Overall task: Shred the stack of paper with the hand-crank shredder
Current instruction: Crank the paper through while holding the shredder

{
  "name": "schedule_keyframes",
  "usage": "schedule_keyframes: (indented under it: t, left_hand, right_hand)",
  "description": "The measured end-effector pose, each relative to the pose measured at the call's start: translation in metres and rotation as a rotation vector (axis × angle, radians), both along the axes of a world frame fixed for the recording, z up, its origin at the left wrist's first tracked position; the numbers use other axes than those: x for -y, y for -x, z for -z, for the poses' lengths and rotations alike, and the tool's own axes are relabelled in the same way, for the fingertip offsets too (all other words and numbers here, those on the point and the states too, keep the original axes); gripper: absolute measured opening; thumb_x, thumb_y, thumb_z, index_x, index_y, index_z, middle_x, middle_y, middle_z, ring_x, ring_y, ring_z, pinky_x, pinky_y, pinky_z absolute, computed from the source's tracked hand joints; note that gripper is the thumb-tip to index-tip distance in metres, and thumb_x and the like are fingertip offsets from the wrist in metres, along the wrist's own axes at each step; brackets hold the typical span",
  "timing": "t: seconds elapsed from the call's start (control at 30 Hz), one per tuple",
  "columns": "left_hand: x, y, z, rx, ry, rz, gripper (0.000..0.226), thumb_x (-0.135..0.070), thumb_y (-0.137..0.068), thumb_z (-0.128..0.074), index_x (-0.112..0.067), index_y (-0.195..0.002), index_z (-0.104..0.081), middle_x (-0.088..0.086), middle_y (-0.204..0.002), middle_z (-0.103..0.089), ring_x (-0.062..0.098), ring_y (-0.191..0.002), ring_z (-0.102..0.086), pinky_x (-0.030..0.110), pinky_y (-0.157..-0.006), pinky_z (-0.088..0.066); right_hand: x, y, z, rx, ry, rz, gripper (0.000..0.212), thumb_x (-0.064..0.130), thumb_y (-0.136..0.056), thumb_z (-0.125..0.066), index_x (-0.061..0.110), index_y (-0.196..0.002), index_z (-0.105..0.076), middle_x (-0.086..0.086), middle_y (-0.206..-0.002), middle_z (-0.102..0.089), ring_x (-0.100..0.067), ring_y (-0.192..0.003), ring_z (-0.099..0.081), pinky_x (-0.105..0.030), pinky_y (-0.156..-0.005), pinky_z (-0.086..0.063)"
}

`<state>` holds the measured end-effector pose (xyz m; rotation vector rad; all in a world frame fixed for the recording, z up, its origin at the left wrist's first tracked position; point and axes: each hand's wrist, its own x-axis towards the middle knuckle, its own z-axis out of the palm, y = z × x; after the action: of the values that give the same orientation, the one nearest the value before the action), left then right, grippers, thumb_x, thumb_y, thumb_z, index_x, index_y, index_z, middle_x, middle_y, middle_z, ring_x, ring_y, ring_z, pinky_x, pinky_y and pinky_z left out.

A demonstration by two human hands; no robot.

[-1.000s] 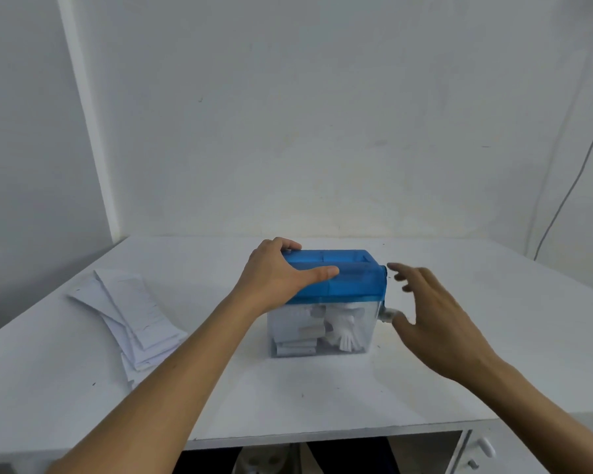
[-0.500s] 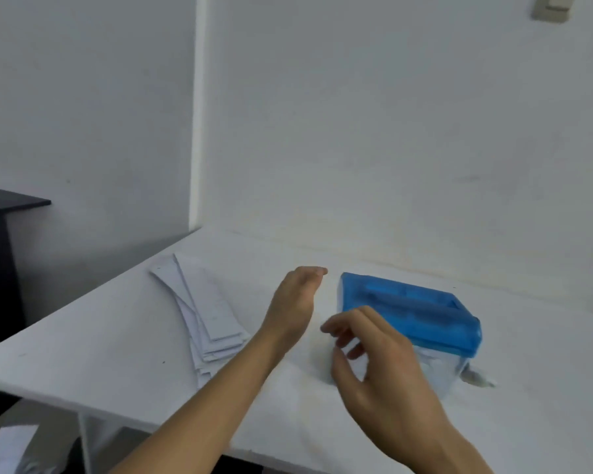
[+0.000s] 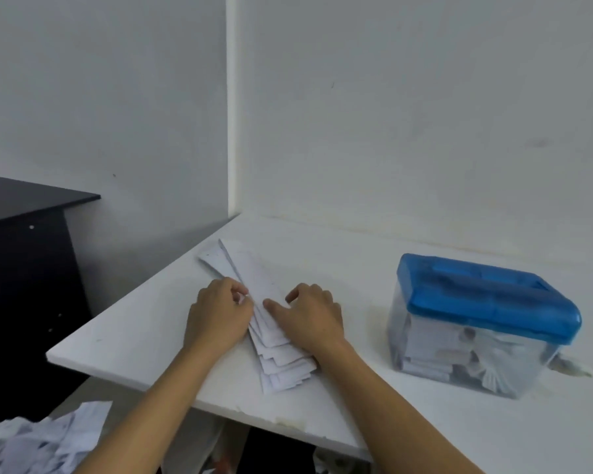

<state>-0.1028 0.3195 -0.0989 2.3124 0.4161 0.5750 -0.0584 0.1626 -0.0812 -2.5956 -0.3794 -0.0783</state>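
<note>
A fanned stack of long white paper strips (image 3: 254,282) lies on the white table (image 3: 144,323) near its left edge. My left hand (image 3: 219,313) sits at the stack's left side, fingers curled and pinching a strip's edge. My right hand (image 3: 308,316) rests on the stack's right side, thumb on the top strip, fingers bent. The hand-crank shredder (image 3: 486,295) stands to the right, with a blue lid and a clear bin (image 3: 459,357) holding white shreds. Its crank handle (image 3: 571,367) pokes out at the lower right. Neither hand touches the shredder.
A black cabinet (image 3: 25,254) stands left of the table. A heap of white paper scraps (image 3: 38,443) lies on the floor at lower left. White walls meet in a corner behind the table.
Both hands left the shredder and moved left onto the paper stack. The view has swung left, so the shredder now sits at the right.
</note>
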Motion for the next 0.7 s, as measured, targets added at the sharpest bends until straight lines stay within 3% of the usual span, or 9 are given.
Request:
schedule_keyframes:
  t: [0.07, 0.2, 0.43, 0.53, 0.7]
  left_hand:
    - [0.005, 0.001, 0.000, -0.070, -0.139, 0.013, 0.010, -0.033, -0.097, -0.058, -0.027, -0.105, -0.058, -0.005, -0.111, -0.054, 0.021, -0.110, -0.052, 0.038, -0.092, -0.043]
    - [0.007, 0.001, 0.002, -0.082, -0.166, 0.029, 0.014, -0.036, -0.097, -0.056, -0.025, -0.106, -0.057, -0.003, -0.113, -0.054, 0.022, -0.111, -0.050, 0.037, -0.092, -0.042]
    - [0.008, 0.001, 0.001, -0.062, -0.150, 0.031, 0.018, -0.043, -0.099, -0.055, -0.027, -0.104, -0.056, -0.007, -0.109, -0.051, 0.018, -0.108, -0.052, 0.037, -0.094, -0.044]
    - [0.008, 0.000, 0.002, -0.039, -0.122, 0.041, 0.021, -0.047, -0.100, -0.054, -0.027, -0.105, -0.055, -0.008, -0.109, -0.052, 0.016, -0.107, -0.052, 0.036, -0.094, -0.044]
    - [0.007, -0.002, 0.004, -0.040, -0.126, 0.050, 0.021, -0.049, -0.100, -0.054, -0.028, -0.105, -0.053, -0.009, -0.109, -0.053, 0.015, -0.105, -0.052, 0.037, -0.094, -0.046]
  right_hand:
    - [0.001, 0.001, 0.006, 0.020, -0.097, 0.014, 0.043, 0.062, -0.088, -0.056, 0.025, -0.108, -0.061, 0.006, -0.109, -0.062, -0.019, -0.108, -0.056, -0.036, -0.096, -0.039]
    - [0.008, 0.002, 0.007, -0.029, -0.346, 0.025, 0.019, 0.046, -0.087, -0.062, 0.028, -0.091, -0.065, 0.013, -0.089, -0.068, -0.014, -0.087, -0.066, -0.040, -0.088, -0.054]
    - [0.015, 0.002, 0.004, -0.067, -0.649, 0.066, 0.019, 0.030, -0.095, -0.062, 0.021, -0.110, -0.070, 0.009, -0.101, -0.072, -0.007, -0.087, -0.067, -0.034, -0.078, -0.060]
    - [0.014, 0.001, 0.004, -0.113, -0.694, 0.084, 0.014, 0.032, -0.094, -0.062, 0.023, -0.104, -0.068, 0.008, -0.094, -0.071, -0.011, -0.080, -0.068, -0.029, -0.059, -0.054]
    - [0.015, 0.001, 0.003, -0.116, -0.732, 0.075, 0.019, 0.031, -0.094, -0.064, 0.017, -0.083, -0.070, 0.004, -0.078, -0.071, -0.014, -0.067, -0.068, -0.024, -0.048, -0.049]
